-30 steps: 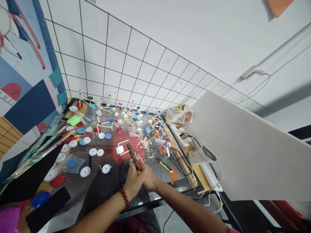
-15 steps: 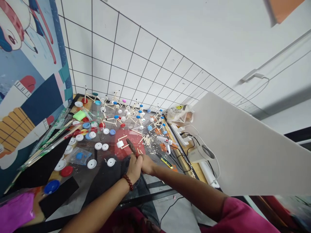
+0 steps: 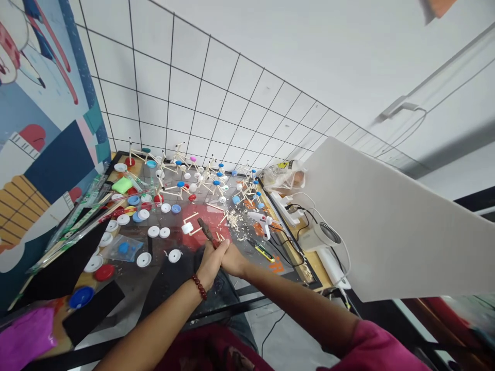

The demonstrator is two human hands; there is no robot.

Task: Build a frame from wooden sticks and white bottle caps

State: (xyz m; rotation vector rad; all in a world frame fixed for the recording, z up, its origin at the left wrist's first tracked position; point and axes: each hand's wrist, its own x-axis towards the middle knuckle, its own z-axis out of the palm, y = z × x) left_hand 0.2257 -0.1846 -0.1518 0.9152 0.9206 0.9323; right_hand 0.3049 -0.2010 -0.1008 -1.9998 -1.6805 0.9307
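My left hand [image 3: 211, 262], with a beaded bracelet at its wrist, is closed round the handles of dark pliers [image 3: 208, 232]. Pressed against it, my right hand [image 3: 232, 260] is closed on the same handles, its fingers partly hidden. The pliers' jaws point up and left, close to a small piece made of a white cap [image 3: 187, 228] with pale sticks fixed to it. That piece lies on a red patch [image 3: 197, 211] of the table. Short stick offcuts [image 3: 235, 219] are scattered to the right of the patch.
Several stick figures with coloured caps [image 3: 180, 184] stand at the back. A white glue gun [image 3: 260, 218], a yellow cutter [image 3: 265, 252] and cables lie on the right. Loose white caps [image 3: 153, 231], a red cap [image 3: 104, 272] and wrapped sticks [image 3: 73, 226] are on the left.
The camera view has shifted slightly. The pliers' jaws are now a little apart from the stick end they were touching, and both hands remain together on the handles.
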